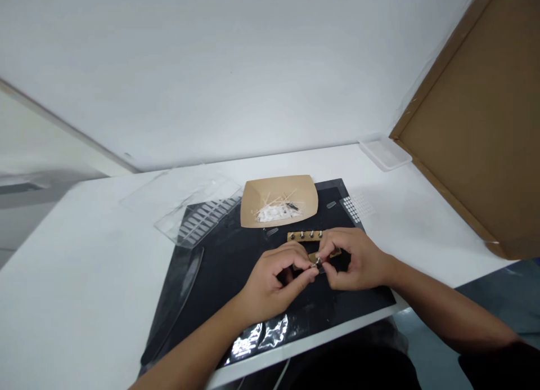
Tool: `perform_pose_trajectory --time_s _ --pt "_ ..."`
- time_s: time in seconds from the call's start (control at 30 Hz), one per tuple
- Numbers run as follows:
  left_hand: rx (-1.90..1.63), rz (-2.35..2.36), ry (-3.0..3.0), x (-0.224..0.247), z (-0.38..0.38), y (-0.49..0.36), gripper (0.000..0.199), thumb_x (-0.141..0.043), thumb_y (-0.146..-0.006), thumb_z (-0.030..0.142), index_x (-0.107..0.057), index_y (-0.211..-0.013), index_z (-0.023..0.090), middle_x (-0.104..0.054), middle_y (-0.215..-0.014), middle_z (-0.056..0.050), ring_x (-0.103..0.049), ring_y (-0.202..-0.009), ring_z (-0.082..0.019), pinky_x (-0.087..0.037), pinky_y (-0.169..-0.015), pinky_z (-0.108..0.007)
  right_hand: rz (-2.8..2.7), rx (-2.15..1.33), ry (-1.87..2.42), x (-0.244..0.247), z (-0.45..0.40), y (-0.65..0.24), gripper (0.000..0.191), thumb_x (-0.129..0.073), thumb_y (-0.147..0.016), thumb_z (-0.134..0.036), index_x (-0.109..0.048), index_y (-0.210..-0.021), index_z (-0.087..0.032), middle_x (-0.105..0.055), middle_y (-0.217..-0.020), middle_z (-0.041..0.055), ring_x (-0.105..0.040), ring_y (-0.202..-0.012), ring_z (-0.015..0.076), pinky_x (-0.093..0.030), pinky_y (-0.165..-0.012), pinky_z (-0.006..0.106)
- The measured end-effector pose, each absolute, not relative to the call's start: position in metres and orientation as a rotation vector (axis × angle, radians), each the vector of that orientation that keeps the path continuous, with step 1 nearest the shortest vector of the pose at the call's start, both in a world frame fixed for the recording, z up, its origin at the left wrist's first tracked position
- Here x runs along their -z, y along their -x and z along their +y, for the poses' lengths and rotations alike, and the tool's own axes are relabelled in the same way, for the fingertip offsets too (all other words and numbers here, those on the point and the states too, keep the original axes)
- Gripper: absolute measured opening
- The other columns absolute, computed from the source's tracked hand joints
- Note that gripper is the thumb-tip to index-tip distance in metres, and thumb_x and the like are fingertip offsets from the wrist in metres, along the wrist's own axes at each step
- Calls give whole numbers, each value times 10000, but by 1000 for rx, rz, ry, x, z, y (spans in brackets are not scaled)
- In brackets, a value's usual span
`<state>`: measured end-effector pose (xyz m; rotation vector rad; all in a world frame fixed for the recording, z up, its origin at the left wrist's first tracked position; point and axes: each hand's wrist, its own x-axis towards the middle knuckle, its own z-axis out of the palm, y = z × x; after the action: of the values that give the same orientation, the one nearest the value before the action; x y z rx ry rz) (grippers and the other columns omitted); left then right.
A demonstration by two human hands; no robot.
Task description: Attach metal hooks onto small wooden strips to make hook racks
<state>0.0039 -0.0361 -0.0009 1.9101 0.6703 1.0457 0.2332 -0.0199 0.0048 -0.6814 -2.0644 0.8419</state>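
Over the black mat my hands meet, fingertips almost touching. Thumb and forefinger of my left hand pinch a small shiny metal piece. My right hand is closed in a pinch at the same spot; its fingertips hide what they hold. Just behind the hands lies a wooden strip with several small metal pegs standing upright. A second wooden strip shows partly beneath my right hand. Two clear nail tips lie on the mat, one near the tray and another farther right.
A brown paper tray holds white bits and thin sticks. To its left lies a clear plastic case with rows of nail tips. A sheet of white tabs, a clear plastic container and a large cardboard box are on the right.
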Motion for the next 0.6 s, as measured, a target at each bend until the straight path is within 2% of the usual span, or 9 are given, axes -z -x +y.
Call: perform_pose_trajectory --time_s 0.1,0.27,0.43,0.6 --pt "-1034 673 -1893 1 -35 -3 119 -694 -978 142 -711 -861 155 -719 -798 -70 -669 -751 -145 -533 -619 -224 -2046 -872 678 -3 -20 -233 189 -684 -762 -102 -628 -889 -230 -690 -808 -14 -608 -673 130 -487 -631 251" --pt "-1049 636 -1948 2 -34 -4 98 -697 -974 133 -709 -879 157 -713 -784 -62 -664 -749 -150 -566 -708 -278 -1992 -933 732 0 -20 -232 154 -726 -760 -124 -630 -834 -219 -695 -773 -24 -595 -645 116 -470 -606 235" --pt "-1086 637 -1999 4 -34 -4 54 -728 -950 139 -699 -908 158 -705 -797 -70 -661 -753 -160 -571 -693 -281 -1907 -1102 779 -3 -21 -232 123 -721 -757 -127 -630 -782 -206 -685 -755 -26 -604 -641 109 -464 -597 220" --pt "-1098 649 -2072 5 -33 -4 52 -727 -947 129 -695 -927 164 -704 -794 -63 -662 -751 -166 -575 -721 -303 -1925 -1050 816 -3 -20 -232 107 -694 -757 -124 -631 -778 -207 -682 -751 -30 -602 -643 112 -458 -618 230"
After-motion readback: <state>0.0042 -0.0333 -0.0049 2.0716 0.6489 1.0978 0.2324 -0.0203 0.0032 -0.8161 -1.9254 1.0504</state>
